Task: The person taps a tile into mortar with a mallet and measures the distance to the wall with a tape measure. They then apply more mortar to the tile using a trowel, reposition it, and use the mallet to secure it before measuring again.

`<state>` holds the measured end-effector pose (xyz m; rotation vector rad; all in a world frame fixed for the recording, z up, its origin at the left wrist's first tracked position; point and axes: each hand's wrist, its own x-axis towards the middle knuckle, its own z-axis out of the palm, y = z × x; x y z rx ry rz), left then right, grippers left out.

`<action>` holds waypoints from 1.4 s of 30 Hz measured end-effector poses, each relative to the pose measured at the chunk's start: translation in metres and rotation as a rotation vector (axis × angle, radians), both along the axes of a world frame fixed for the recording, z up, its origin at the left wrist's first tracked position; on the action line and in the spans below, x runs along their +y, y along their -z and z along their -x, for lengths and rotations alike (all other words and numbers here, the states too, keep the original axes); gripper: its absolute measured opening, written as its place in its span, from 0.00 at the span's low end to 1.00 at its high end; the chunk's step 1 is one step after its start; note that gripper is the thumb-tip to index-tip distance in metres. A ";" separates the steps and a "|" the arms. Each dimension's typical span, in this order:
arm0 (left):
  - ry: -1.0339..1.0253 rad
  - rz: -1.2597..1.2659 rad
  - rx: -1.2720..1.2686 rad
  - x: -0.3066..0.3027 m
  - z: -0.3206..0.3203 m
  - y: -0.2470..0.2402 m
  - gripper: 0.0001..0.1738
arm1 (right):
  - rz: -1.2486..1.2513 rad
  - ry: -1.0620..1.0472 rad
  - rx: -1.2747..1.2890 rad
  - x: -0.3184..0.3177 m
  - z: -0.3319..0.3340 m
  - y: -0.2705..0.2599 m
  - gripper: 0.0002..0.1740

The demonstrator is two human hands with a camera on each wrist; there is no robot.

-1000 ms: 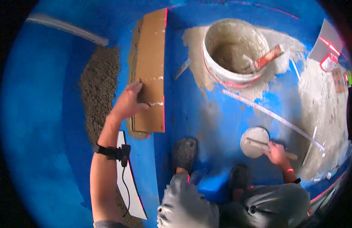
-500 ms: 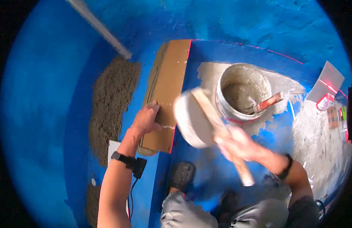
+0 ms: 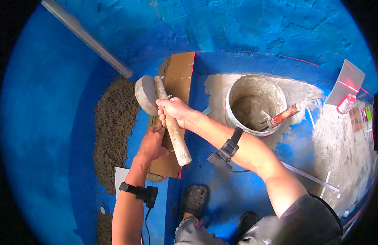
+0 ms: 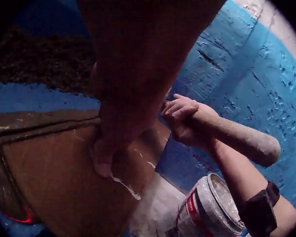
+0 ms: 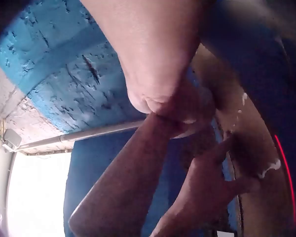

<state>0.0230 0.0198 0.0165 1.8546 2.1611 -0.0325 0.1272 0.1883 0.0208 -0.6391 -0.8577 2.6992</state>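
A brown board (image 3: 180, 77) lies on a layer of grey mortar on the blue ledge. My left hand (image 3: 153, 143) rests on its left edge, fingers spread, as the right wrist view shows of that hand (image 5: 202, 180) too. With my right hand (image 3: 174, 111) I grip the pale wooden handle (image 3: 175, 136) of a mallet. Its round whitish head (image 3: 146, 94) is over the board's left side, just beyond my left hand; whether it touches the board cannot be told. In the left wrist view the handle (image 4: 241, 136) sticks out of my right hand (image 4: 185, 120).
Rough mortar (image 3: 113, 130) covers the ledge on the left, near a white piece (image 3: 121, 179). A bucket (image 3: 234, 118) with a red-handled tool (image 3: 283, 116) stands right of the board. Farther right are a measuring strip (image 3: 309, 176) and a grey sheet (image 3: 346, 83). A bar (image 3: 89, 41) leans upper left.
My right hand has lifted the mallet from the floor at right and carried it left across to the board. My left hand stays at the board's left edge. The head view has shifted.
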 end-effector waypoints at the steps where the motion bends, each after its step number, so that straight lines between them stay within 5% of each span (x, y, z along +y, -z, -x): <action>1: -0.017 0.014 0.020 0.000 -0.004 -0.003 0.53 | 0.000 -0.001 -0.004 0.000 -0.001 -0.002 0.18; 14: -0.086 0.031 -0.158 -0.007 0.002 -0.002 0.63 | 0.040 -0.014 0.044 -0.004 -0.008 0.002 0.14; 42: -0.019 0.005 -0.165 -0.008 0.008 -0.002 0.59 | 0.050 0.018 -0.007 -0.014 -0.020 -0.011 0.13</action>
